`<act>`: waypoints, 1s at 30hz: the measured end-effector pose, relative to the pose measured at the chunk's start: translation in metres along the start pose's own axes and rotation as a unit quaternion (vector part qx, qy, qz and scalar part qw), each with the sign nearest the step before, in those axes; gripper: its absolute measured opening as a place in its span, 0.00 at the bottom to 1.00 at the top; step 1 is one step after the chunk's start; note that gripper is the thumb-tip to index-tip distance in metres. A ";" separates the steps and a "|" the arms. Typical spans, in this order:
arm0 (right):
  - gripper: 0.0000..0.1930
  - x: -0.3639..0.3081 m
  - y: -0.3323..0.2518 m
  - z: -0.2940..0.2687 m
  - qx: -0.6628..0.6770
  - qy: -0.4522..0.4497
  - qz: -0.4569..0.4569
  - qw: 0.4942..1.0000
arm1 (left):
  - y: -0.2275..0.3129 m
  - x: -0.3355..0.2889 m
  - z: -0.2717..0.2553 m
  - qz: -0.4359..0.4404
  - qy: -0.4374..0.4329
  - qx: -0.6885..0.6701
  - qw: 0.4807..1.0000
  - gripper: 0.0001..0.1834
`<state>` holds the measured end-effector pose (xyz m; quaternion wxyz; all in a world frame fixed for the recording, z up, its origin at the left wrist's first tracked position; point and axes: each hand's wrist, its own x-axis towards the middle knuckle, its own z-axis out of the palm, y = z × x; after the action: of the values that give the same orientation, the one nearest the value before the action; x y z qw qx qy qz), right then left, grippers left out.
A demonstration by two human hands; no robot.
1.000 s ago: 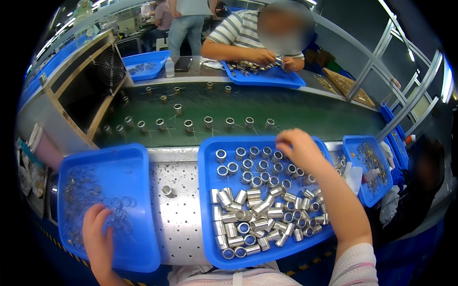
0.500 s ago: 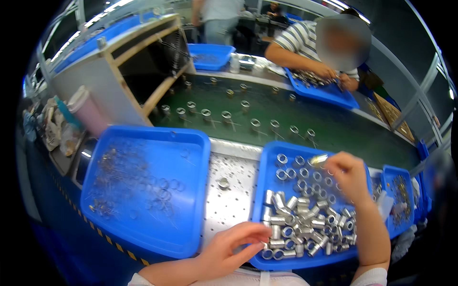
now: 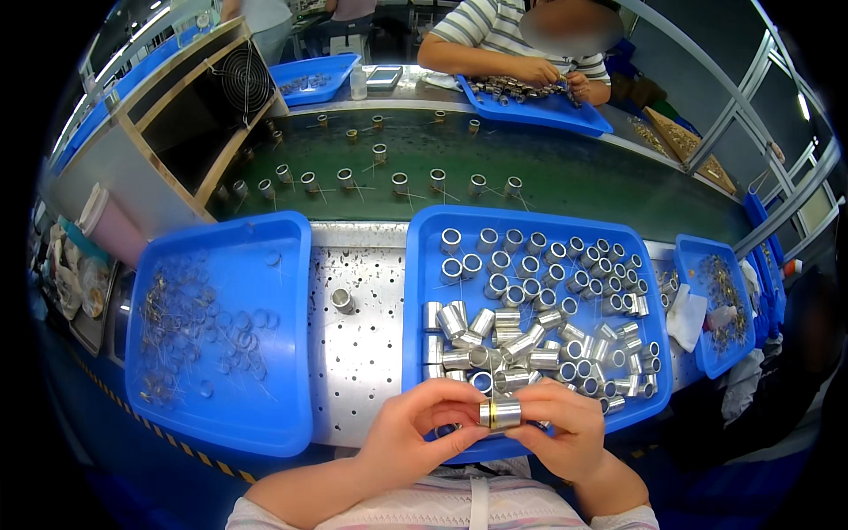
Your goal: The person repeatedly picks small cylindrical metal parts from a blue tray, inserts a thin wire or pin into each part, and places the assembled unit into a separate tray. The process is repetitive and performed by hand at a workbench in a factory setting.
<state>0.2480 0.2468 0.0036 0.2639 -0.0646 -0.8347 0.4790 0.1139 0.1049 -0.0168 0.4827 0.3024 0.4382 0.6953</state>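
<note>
Between my two hands, a short silver metal sleeve (image 3: 503,413) with a yellow band near its left end lies sideways. My left hand (image 3: 411,428) pinches the banded end, and my right hand (image 3: 565,430) grips the other end. Both are over the near edge of a blue tray (image 3: 530,214). Inside that tray, many similar sleeves stand upright in rows at the far side, and others lie heaped nearer me. One upright sleeve (image 3: 343,301) stands alone on the perforated metal plate (image 3: 353,371) to the left.
At left, a blue tray (image 3: 278,371) holds thin wires and rings. Sleeves with wires stand on the green belt (image 3: 601,190) beyond. A co-worker (image 3: 503,53) handles parts over another blue tray (image 3: 583,125). At right are white paper (image 3: 685,316) and a smaller tray (image 3: 685,256).
My right hand has come back from the tray's far side with the yellow-banded sleeve. My left hand has closed on its other end. The view has shifted too.
</note>
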 end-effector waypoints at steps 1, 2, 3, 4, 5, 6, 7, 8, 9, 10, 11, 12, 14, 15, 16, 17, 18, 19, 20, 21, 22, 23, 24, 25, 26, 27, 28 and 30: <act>0.11 -0.004 0.001 0.003 0.036 0.005 0.031 0.999 | 0.000 0.000 -0.001 0.024 0.001 0.046 0.999 0.19; 0.10 -0.007 0.002 0.004 0.069 0.011 0.065 0.995 | 0.000 0.000 0.000 0.047 -0.001 0.088 0.995 0.20; 0.10 -0.009 0.003 0.005 0.072 0.017 0.070 0.995 | 0.000 0.000 0.000 0.071 -0.003 0.131 0.989 0.21; 0.10 -0.011 0.004 0.006 0.075 0.024 0.075 0.994 | 0.000 0.001 -0.001 0.082 -0.009 0.159 0.984 0.21; 0.10 -0.012 0.005 0.007 0.079 0.029 0.080 0.993 | 0.000 0.001 -0.002 0.094 -0.012 0.188 0.978 0.21; 0.10 -0.013 0.006 0.008 0.080 0.031 0.072 0.994 | 0.001 0.002 -0.003 0.105 -0.015 0.217 0.970 0.21; 0.10 -0.013 0.007 0.009 0.080 0.034 0.063 0.994 | 0.002 0.002 -0.003 0.067 -0.011 0.157 0.985 0.21; 0.11 -0.013 0.008 0.011 0.081 0.034 0.054 0.995 | 0.004 0.003 -0.002 0.029 -0.006 0.096 0.995 0.20; 0.11 -0.012 0.009 0.011 0.075 0.033 0.037 0.996 | 0.005 0.003 -0.002 -0.008 0.000 0.034 0.999 0.19; 0.11 -0.012 0.010 0.012 0.069 0.033 0.020 0.997 | 0.005 0.003 -0.003 -0.051 -0.005 0.001 0.999 0.19; 0.11 -0.011 0.009 0.013 0.061 0.032 0.002 0.998 | 0.005 0.003 -0.005 -0.094 -0.010 -0.033 0.995 0.19; 0.11 -0.011 0.009 0.013 0.048 0.032 -0.007 0.998 | 0.005 0.003 -0.006 -0.136 -0.016 -0.067 0.988 0.19; 0.11 -0.010 0.009 0.014 0.020 0.032 -0.027 0.999 | -0.001 0.003 -0.008 -0.082 -0.029 -0.043 0.995 0.20; 0.11 -0.011 0.009 0.016 0.019 0.036 -0.027 0.999 | -0.003 0.004 -0.009 -0.054 -0.036 -0.031 0.997 0.20; 0.11 -0.013 0.009 0.018 0.018 0.040 -0.027 0.999 | -0.003 0.004 -0.009 -0.040 -0.040 -0.020 0.998 0.20; 0.11 -0.014 0.009 0.019 0.017 0.045 -0.028 0.998 | -0.003 0.004 -0.010 -0.027 -0.044 -0.009 0.999 0.20; 0.11 -0.014 0.009 0.020 0.009 0.048 -0.036 0.998 | -0.003 0.005 -0.010 -0.014 -0.047 0.003 0.999 0.20; 0.10 -0.014 0.009 0.021 0.001 0.051 -0.044 0.998 | -0.003 0.005 -0.010 -0.007 -0.048 0.010 0.999 0.20; 0.10 -0.014 0.009 0.022 -0.007 0.053 -0.053 0.997 | -0.002 0.005 -0.011 0.000 -0.049 0.017 0.999 0.19; 0.10 -0.014 0.008 0.023 -0.008 0.056 -0.053 0.997 | -0.002 0.005 -0.011 0.007 -0.050 0.025 0.998 0.19; 0.10 -0.014 0.007 0.023 -0.010 0.058 -0.053 0.997 | -0.002 0.005 -0.011 0.008 -0.045 0.022 0.999 0.18; 0.09 -0.013 0.007 0.024 -0.011 0.060 -0.053 0.997 | -0.002 0.004 -0.010 0.010 -0.039 0.020 0.999 0.18; 0.09 -0.013 0.006 0.025 -0.008 0.062 -0.052 0.997 | -0.003 0.004 -0.010 0.011 -0.034 0.017 0.999 0.18; 0.08 -0.012 0.006 0.025 -0.005 0.064 -0.051 0.997 | -0.003 0.003 -0.010 0.011 -0.029 0.015 0.999 0.18; 0.08 -0.012 0.006 0.026 -0.002 0.065 -0.049 0.997 | -0.004 0.002 -0.010 0.011 -0.025 0.013 1.000 0.18; 0.08 -0.014 0.006 0.027 0.005 0.065 -0.044 0.997 | -0.004 0.001 -0.010 0.010 -0.020 0.011 1.000 0.18; 0.08 -0.016 0.008 0.027 0.011 0.064 -0.039 0.997 | -0.004 0.000 -0.009 0.007 -0.018 0.002 1.000 0.18; 0.08 -0.017 0.009 0.028 0.021 0.063 -0.033 0.997 | -0.004 -0.001 -0.009 0.000 -0.014 -0.014 1.000 0.18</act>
<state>0.2471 0.2241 -0.0209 0.3328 -0.0612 -0.8081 0.4822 0.1084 0.1022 -0.0247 0.4930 0.3053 0.4215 0.6972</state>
